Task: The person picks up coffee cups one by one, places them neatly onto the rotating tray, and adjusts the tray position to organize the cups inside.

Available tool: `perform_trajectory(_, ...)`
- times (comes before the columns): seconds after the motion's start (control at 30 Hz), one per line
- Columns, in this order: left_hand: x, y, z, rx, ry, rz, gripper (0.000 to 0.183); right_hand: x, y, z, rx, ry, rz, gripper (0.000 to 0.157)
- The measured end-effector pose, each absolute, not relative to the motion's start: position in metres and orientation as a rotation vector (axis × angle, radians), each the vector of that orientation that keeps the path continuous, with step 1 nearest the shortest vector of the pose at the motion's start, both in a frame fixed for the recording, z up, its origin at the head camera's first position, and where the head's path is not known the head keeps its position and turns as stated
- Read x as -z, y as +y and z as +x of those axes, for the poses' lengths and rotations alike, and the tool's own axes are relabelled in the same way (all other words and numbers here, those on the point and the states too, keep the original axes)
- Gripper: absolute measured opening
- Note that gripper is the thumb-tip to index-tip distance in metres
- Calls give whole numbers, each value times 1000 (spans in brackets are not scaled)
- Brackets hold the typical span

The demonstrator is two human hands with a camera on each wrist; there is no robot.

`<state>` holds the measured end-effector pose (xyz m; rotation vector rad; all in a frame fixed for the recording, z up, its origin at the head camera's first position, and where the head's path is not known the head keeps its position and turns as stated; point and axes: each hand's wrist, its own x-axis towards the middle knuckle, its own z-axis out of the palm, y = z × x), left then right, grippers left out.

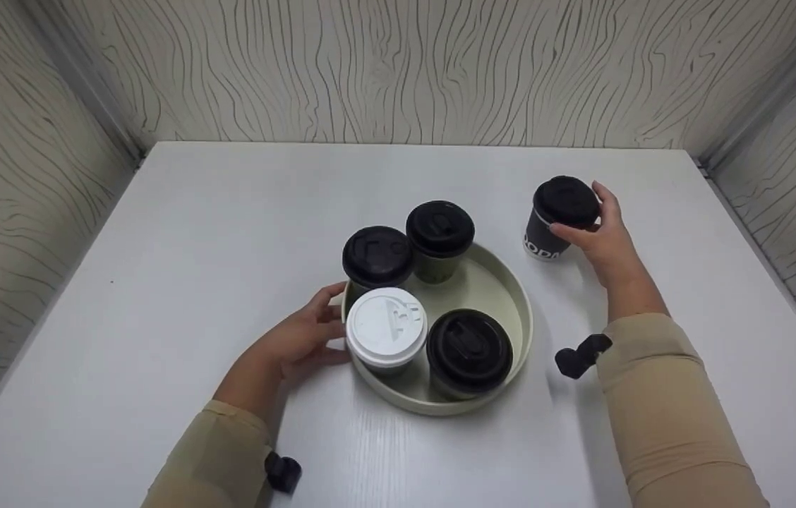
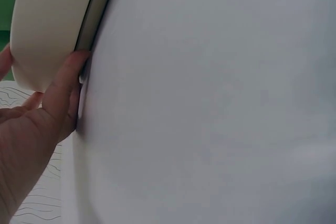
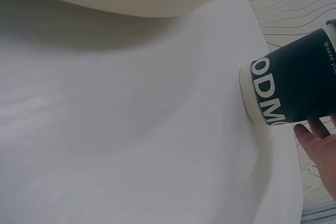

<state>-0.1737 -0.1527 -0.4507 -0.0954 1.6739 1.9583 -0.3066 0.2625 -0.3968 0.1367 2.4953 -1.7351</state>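
My right hand point(image 1: 610, 243) holds a dark paper coffee cup point(image 1: 545, 236) near its black lid, thumb on the near side and fingers round the far side. White lettering on that cup shows in the right wrist view point(image 3: 294, 80); whether its base touches the table I cannot tell. At the left side of a round cream tray point(image 1: 521, 310), my left hand point(image 1: 303, 331) grips the outer wall, and in the left wrist view a finger lies by the tray's lower edge point(image 2: 50, 30). Inside the tray stand a white-lidded cup point(image 1: 385, 328) and several black-lidded cups point(image 1: 468, 353).
The white table point(image 1: 158, 296) extends around the tray. Wood-grain patterned panels point(image 1: 398, 70) stand behind it and at both sides. Small black devices point(image 1: 284, 473) are on both sleeves.
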Motion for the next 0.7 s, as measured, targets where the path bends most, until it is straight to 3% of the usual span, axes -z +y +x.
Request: perform_trajectory(0.7, 451, -155, -175, -1948, 1658, -108, 72, 404, 264, -310, 1772, 2543, 63, 104)
